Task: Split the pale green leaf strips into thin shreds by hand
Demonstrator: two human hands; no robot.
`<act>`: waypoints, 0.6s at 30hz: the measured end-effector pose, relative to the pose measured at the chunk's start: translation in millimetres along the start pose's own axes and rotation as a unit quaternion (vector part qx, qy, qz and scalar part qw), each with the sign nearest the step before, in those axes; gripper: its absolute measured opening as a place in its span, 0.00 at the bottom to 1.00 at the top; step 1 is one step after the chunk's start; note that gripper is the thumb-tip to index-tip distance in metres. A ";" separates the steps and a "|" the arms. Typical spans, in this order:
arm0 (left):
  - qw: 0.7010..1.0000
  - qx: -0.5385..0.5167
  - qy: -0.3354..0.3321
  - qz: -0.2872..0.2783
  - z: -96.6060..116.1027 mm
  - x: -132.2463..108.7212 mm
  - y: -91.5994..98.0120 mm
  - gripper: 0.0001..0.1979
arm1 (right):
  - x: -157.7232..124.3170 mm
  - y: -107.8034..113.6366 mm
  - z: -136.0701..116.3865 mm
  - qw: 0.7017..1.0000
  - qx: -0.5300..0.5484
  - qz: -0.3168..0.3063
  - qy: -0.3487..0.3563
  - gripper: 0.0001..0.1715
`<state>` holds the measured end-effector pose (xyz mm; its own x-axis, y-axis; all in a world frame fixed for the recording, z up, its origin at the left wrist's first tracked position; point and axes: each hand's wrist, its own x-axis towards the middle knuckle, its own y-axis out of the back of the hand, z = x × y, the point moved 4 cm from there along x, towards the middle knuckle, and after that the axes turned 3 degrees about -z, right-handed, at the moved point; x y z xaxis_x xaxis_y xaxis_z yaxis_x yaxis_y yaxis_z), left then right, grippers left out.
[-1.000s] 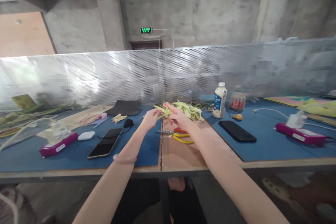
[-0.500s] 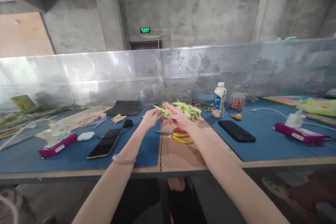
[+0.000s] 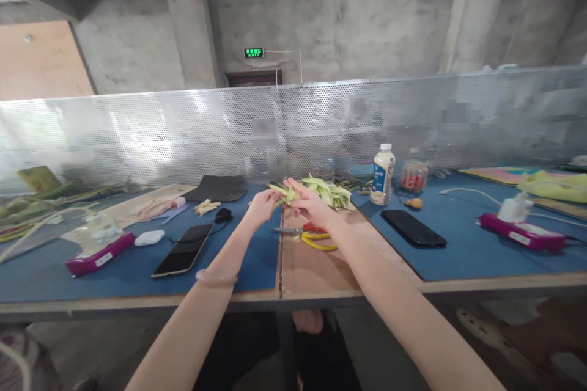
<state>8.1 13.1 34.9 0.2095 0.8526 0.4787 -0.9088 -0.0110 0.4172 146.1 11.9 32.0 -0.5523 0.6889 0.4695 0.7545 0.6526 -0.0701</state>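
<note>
Both hands meet over the middle of the table. My left hand (image 3: 262, 208) pinches the left end of pale green leaf strips (image 3: 276, 188). My right hand (image 3: 309, 203) is closed round the same strips from the right; its fingertips partly hide them. Behind the right hand lies a pile of pale green leaves (image 3: 338, 194). Just below the hands, scissors (image 3: 321, 245) with yellow handles rest on the brown board, with something red against them. My left wrist wears a pale bangle (image 3: 216, 279).
A black phone (image 3: 413, 228) and a white-capped bottle (image 3: 382, 177) stand to the right, near a jar (image 3: 414, 178) and a purple power strip (image 3: 523, 234). On the left are another phone (image 3: 184, 250), a white case (image 3: 149, 237) and a second power strip (image 3: 99, 255). A perforated metal screen (image 3: 183, 134) runs behind.
</note>
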 end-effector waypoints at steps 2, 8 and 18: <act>1.000 -0.002 -0.001 -0.004 -0.4 0.4 -0.3 0.18 | -0.2 -0.2 -0.6 1.000 -0.005 0.008 -0.001 0.43; 1.000 -0.010 0.003 -0.007 -1.0 0.5 -1.4 0.19 | -0.3 -0.4 -0.5 1.000 -0.010 0.013 -0.008 0.44; 0.999 -0.029 0.012 -0.018 0.0 -0.8 -3.2 0.19 | 0.9 0.7 1.4 1.000 -0.012 0.012 0.000 0.43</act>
<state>10.8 12.5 33.1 0.2342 0.8643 0.4452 -0.9206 0.0500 0.3873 145.6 13.4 31.1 -0.5334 0.7043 0.4684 0.7761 0.6278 -0.0602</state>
